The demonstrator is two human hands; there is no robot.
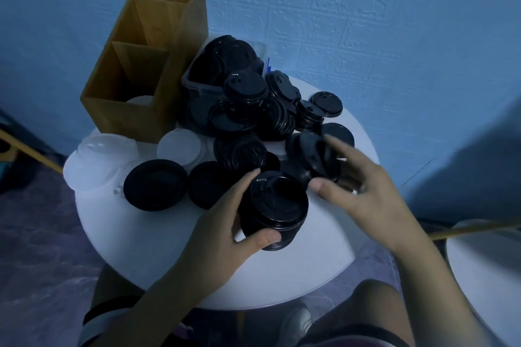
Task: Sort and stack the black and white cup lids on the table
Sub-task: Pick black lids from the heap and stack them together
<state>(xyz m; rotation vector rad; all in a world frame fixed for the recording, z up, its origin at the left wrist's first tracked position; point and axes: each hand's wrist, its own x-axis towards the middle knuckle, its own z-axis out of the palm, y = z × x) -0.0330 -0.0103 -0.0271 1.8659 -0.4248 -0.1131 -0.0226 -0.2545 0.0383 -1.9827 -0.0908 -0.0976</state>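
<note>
Head view: you are gripping the stack of black lids (272,211) in your left hand (222,225), with the thumb curling on the near side and the fingers on the far side. The stack is leaning over the near middle of the white table (310,276). Whether its base is resting on the top, I cannot tell.

Your right hand (366,197) is reaching far-left with its fingers spreading wide around a blurred black lid (311,153). Blur is hiding whether you are pinching it or only touching it.

Risks:
- The stack is leaning. If you are pressing a lid on off-centre, it is likely going to skew and the upper lids may slide off.
- The loose black pile (253,113) is sitting just beyond your right fingertips and spilling from the clear bin (194,76). Sweeping through it is liable to send lids toward the right edge.
- Light is running dim. Lids lying rim-up and rim-down are looking alike, so one nesting the wrong way may jam.
- White lids (95,160) are lying near left beside the wooden box (141,65). Brushing them with your left elbow could be mixing the colours again.
</note>
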